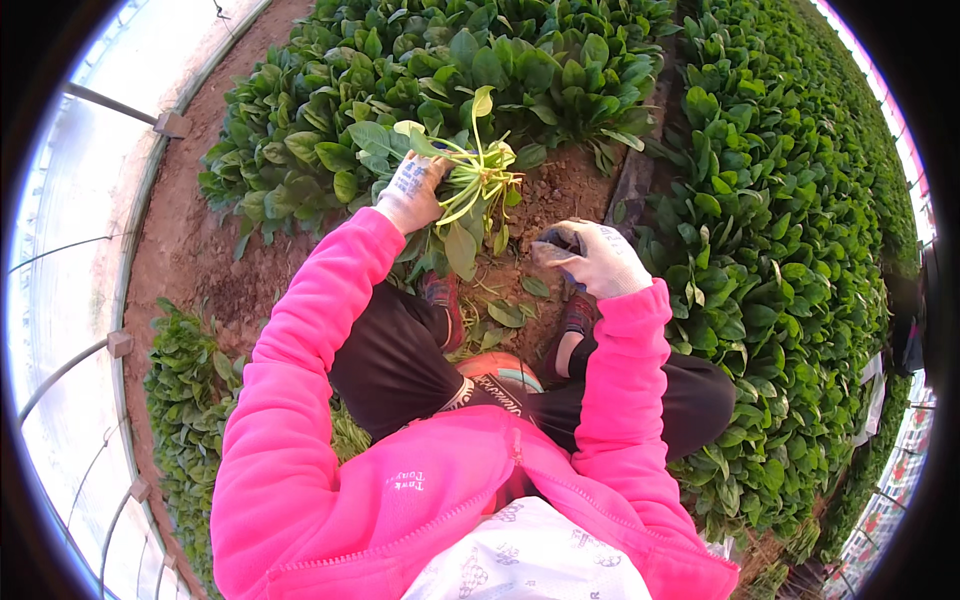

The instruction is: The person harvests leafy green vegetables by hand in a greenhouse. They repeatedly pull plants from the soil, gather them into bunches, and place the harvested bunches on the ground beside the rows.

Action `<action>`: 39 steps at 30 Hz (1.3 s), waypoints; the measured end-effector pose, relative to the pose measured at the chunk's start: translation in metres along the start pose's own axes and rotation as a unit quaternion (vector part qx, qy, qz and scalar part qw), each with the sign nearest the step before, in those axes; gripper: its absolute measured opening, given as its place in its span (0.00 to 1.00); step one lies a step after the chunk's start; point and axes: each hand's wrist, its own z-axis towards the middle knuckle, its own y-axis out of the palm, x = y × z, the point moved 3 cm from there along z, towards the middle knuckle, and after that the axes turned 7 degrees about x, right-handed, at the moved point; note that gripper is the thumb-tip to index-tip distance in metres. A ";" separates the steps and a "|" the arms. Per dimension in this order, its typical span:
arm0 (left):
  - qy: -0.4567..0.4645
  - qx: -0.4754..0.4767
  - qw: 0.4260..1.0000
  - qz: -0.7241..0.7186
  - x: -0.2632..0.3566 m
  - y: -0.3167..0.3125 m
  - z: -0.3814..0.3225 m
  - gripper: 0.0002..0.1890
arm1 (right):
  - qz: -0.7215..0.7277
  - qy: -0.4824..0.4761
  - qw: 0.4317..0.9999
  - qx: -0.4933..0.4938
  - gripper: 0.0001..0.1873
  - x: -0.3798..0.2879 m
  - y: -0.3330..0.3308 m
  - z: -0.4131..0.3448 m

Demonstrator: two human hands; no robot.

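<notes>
My left hand (414, 192), in a pale knit work glove, grips a bunch of leafy spinach plants (480, 176). Their pale stem ends point to the right, and some leaves hang below them. To the right, my right hand (589, 255), in a matching glove with dark, soiled fingers, is held over bare soil with its fingers curled. Shadow inside the curl hides whether it holds anything. Loose leaves (506, 313) lie on the ground between my feet.
Ahead stands a dense bed of spinach (450, 75); another bed (780, 300) runs along the right. A dark strip (634, 180) lies between them. Cut spinach (187, 390) is heaped at the left. Clear plastic sheeting (67, 247) with poles borders the left side.
</notes>
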 end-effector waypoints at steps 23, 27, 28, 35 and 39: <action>0.088 0.008 0.990 0.110 0.007 0.001 0.009 0.33 | 0.486 0.147 0.836 0.207 0.15 0.009 0.095 0.042; 0.060 0.084 0.993 -0.058 0.000 -0.011 0.007 0.30 | 0.705 0.078 0.652 0.267 0.05 -0.001 0.032 0.015; 0.058 0.117 0.989 -0.071 -0.007 -0.009 0.003 0.31 | 0.679 0.082 0.688 0.240 0.04 0.007 0.023 0.008; -0.066 0.047 0.941 -0.329 -0.033 0.025 -0.001 0.30 | 0.064 0.060 0.996 -0.010 0.24 0.047 0.027 -0.005; -0.149 -0.004 0.773 -0.617 -0.039 0.048 -0.004 0.30 | 0.124 0.066 0.973 0.181 0.21 0.024 0.038 0.011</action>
